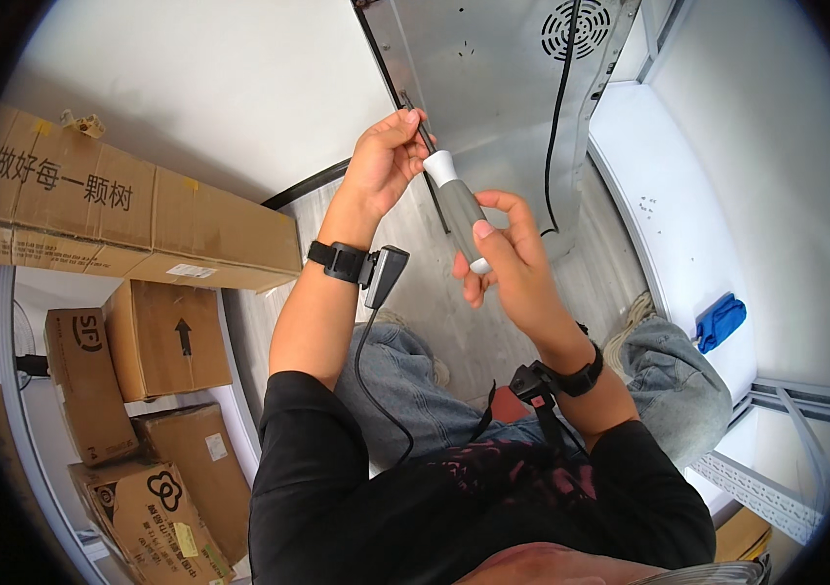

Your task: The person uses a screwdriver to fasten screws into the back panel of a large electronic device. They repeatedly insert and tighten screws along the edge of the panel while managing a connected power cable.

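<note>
A screwdriver (461, 207) with a grey handle and white ends slants up and left in front of me. Its handle is in my right hand (522, 258), with thumb and fingers curled around the lower part. Closer to the tip, my left hand (383, 168) pinches the dark shaft between thumb and fingers. The tip points at a small spot near the left edge of a grey metal panel (493, 107), the back of a large appliance. Whether it sits in a screw is too small to tell.
A black cable (559, 117) hangs down the panel past a round vent (576, 29). Cardboard boxes (176, 336) fill the shelf at left, and a long carton (132, 200) lies above them. A blue cloth-like item (721, 322) rests on the white ledge (673, 234) at right.
</note>
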Tool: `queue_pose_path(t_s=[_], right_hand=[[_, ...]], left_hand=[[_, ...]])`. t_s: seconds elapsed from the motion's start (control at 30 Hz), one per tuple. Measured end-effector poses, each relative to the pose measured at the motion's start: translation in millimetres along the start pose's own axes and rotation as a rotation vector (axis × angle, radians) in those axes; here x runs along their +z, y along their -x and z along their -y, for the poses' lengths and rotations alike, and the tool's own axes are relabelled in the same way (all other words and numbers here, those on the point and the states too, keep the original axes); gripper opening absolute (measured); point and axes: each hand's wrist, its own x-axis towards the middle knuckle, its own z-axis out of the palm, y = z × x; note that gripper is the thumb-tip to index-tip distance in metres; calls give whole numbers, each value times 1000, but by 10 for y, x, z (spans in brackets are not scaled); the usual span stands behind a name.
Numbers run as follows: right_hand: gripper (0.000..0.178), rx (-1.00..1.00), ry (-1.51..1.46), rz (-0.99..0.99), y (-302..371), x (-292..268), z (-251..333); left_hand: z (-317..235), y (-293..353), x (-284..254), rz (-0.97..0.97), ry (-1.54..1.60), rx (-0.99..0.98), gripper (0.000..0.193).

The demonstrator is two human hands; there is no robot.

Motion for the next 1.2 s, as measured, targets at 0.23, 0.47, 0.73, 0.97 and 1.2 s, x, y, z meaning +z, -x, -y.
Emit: queue_pose_path(t_s=[0.23, 0.47, 0.73, 0.97, 1.2], right_hand=[[34, 94, -125, 43, 96, -35, 32], [39, -1, 155, -97, 125, -548, 104], [26, -217, 135, -471, 304, -1803, -39], [32, -117, 95, -750, 425, -2824, -243], [35, 141, 145, -966, 356, -3665, -591]], left_hand=[[27, 41, 88, -37, -16, 1, 16], [222, -12, 249, 61, -146, -39, 13], [1056, -217, 953, 74, -197, -104, 15], [2245, -924, 1507, 71, -155, -293, 17], [3531, -1851, 1729, 103, -389, -539, 23]])
